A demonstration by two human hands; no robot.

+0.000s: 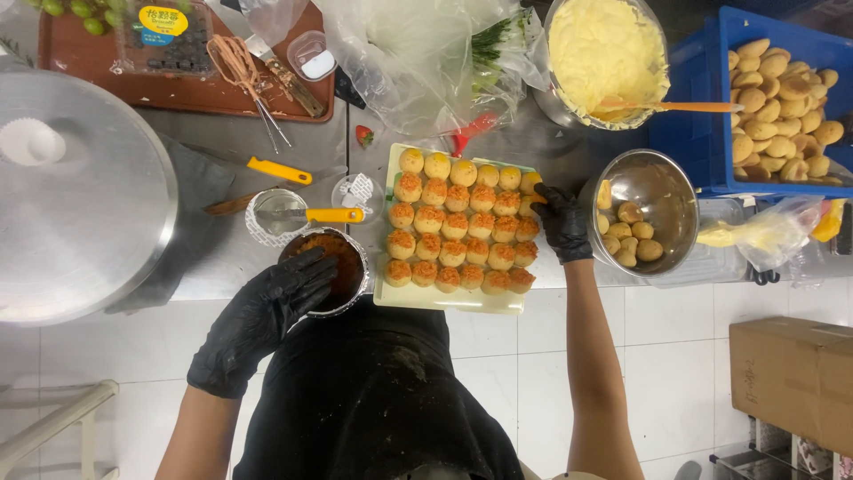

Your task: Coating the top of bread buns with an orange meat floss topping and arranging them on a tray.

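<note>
**Crumb pot at counter edge, tray nearly full**

Steel counter over white tile floor. Our left hand (pixel 267 316), black-gloved, fingers spread flat over the crumb pot (pixel 330 269) at the counter's near edge; we judge a push could tip it onto the floor. Our right hand (pixel 562 222) is closed on a small bun at the tray (pixel 444 300) corner, steel bowl (pixel 653 209) just beside it; crowded rows could get knocked, topping smeared.

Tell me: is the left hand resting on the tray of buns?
No, the left hand reaches its fingers into the small metal bowl of orange crumbs, beside the tray.
</note>
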